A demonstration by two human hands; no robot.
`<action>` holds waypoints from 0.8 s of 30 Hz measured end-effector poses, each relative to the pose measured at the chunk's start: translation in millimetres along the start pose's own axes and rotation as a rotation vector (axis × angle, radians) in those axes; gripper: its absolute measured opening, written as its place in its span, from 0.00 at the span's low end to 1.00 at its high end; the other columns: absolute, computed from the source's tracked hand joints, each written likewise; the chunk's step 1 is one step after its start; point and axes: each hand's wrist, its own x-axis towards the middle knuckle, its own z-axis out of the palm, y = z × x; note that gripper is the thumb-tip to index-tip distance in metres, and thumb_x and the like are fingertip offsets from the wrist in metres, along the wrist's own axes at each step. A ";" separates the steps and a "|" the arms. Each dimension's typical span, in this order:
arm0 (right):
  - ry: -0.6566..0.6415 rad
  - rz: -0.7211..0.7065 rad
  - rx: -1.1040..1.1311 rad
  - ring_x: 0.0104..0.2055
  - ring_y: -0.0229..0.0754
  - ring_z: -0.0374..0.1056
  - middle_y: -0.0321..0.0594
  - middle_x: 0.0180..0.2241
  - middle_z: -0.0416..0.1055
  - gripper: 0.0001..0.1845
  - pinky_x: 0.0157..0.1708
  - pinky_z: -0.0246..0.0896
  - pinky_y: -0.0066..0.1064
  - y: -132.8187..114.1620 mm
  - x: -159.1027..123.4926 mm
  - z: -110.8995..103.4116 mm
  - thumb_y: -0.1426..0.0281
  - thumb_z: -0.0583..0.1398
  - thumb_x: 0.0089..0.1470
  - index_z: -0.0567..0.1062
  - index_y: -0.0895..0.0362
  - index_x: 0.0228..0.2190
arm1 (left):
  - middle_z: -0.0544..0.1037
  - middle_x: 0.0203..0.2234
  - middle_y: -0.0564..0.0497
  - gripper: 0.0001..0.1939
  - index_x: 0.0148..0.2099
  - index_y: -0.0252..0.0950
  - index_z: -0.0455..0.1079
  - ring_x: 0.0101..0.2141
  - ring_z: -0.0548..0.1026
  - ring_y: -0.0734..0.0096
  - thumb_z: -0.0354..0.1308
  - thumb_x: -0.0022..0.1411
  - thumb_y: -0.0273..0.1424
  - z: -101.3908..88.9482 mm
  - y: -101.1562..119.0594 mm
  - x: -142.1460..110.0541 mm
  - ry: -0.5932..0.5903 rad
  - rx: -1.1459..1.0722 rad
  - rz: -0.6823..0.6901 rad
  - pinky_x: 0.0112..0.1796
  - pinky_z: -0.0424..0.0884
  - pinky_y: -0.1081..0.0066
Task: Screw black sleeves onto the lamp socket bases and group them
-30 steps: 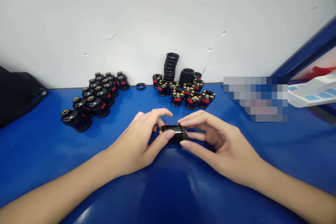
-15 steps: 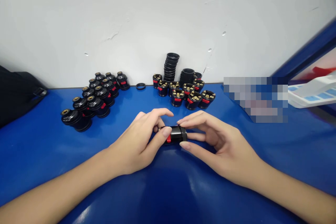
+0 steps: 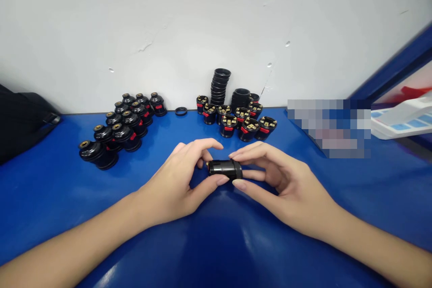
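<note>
Seen by me from afar through the head camera: a black cylinder [image 3: 222,169] lies on its side between two bare hands, toward the middle of the blue surface [image 3: 216,247] and well apart from its far edge, brass at its left end and a dark collar [image 3: 238,169] at its right; the left hand [image 3: 178,177], half-curled, grips it with the thumb along its near side, forefinger lifted clear; the right hand [image 3: 286,184], curved wider, has its fingertips about the collar. Should those tips press unevenly, I judge, the collar could tilt or slip; a slack left thumb could let the glossy body roll; a forward knock could topple the leaning ring stack [image 3: 219,87] or brass-topped units [image 3: 249,134] near the far edge. Hidden from me are the left fingers behind the cylinder and the collar's inside; whether the cylinder touches the surface I cannot tell; a pixelated patch [image 3: 329,128] masks the area toward the far right corner; the black bag [image 3: 23,126] at the left edge is cut off, the near edge out of view.
</note>
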 end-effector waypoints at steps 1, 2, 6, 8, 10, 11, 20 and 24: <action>0.005 0.006 0.001 0.54 0.43 0.82 0.37 0.48 0.78 0.13 0.57 0.83 0.36 -0.2 0.0 -0.1 0.72 0.71 0.66 0.80 0.49 0.49 | 0.77 0.45 0.54 0.26 0.67 0.49 0.58 0.42 0.75 0.66 0.64 0.75 0.35 0.8 -1.4 -0.8 0.022 0.000 0.021 0.47 0.68 0.63; 0.010 0.013 0.002 0.54 0.43 0.83 0.37 0.47 0.78 0.13 0.57 0.83 0.35 -0.4 0.0 -0.2 0.72 0.71 0.65 0.80 0.49 0.49 | 0.77 0.47 0.53 0.28 0.67 0.50 0.58 0.44 0.76 0.66 0.66 0.74 0.34 1.3 -2.3 -1.4 0.040 0.011 0.040 0.48 0.68 0.62; 0.014 0.000 -0.002 0.53 0.44 0.83 0.38 0.48 0.78 0.13 0.56 0.83 0.36 -0.3 -0.4 0.1 0.73 0.71 0.65 0.80 0.49 0.49 | 0.78 0.49 0.51 0.31 0.70 0.49 0.56 0.48 0.77 0.61 0.67 0.72 0.38 0.0 -0.7 -1.5 0.033 0.051 0.015 0.51 0.67 0.58; 0.007 -0.012 -0.005 0.53 0.44 0.82 0.38 0.48 0.76 0.13 0.57 0.83 0.38 -0.1 -0.5 0.2 0.73 0.71 0.64 0.81 0.49 0.49 | 0.79 0.46 0.52 0.27 0.70 0.47 0.55 0.47 0.78 0.61 0.61 0.77 0.38 -1.1 0.8 -0.8 -0.001 0.020 -0.016 0.51 0.67 0.57; 0.000 -0.009 -0.003 0.53 0.44 0.82 0.38 0.48 0.76 0.13 0.58 0.83 0.39 0.0 -0.4 0.1 0.74 0.71 0.64 0.81 0.49 0.49 | 0.79 0.44 0.53 0.23 0.70 0.47 0.55 0.45 0.78 0.64 0.58 0.79 0.35 -0.7 0.3 -0.5 -0.011 -0.022 -0.003 0.51 0.68 0.57; -0.001 -0.003 -0.002 0.54 0.43 0.82 0.38 0.48 0.77 0.13 0.58 0.83 0.38 0.0 -0.3 0.1 0.74 0.71 0.65 0.80 0.49 0.49 | 0.79 0.44 0.53 0.24 0.69 0.47 0.56 0.44 0.78 0.64 0.60 0.78 0.34 0.2 -0.9 -0.6 0.007 -0.036 0.021 0.50 0.69 0.58; 0.000 -0.013 0.005 0.53 0.43 0.82 0.37 0.48 0.77 0.13 0.57 0.83 0.36 -0.8 -0.1 0.9 0.75 0.71 0.64 0.81 0.49 0.48 | 0.78 0.48 0.48 0.34 0.73 0.48 0.50 0.46 0.75 0.59 0.64 0.76 0.42 2.3 -1.5 -1.2 -0.006 -0.069 0.005 0.50 0.70 0.55; -0.007 -0.013 -0.004 0.53 0.43 0.82 0.37 0.48 0.76 0.14 0.58 0.82 0.36 0.0 -0.9 1.1 0.75 0.71 0.64 0.81 0.49 0.49 | 0.77 0.35 0.55 0.19 0.70 0.47 0.51 0.37 0.72 0.64 0.49 0.83 0.36 0.5 -0.1 -0.4 -0.084 -0.109 -0.052 0.46 0.69 0.58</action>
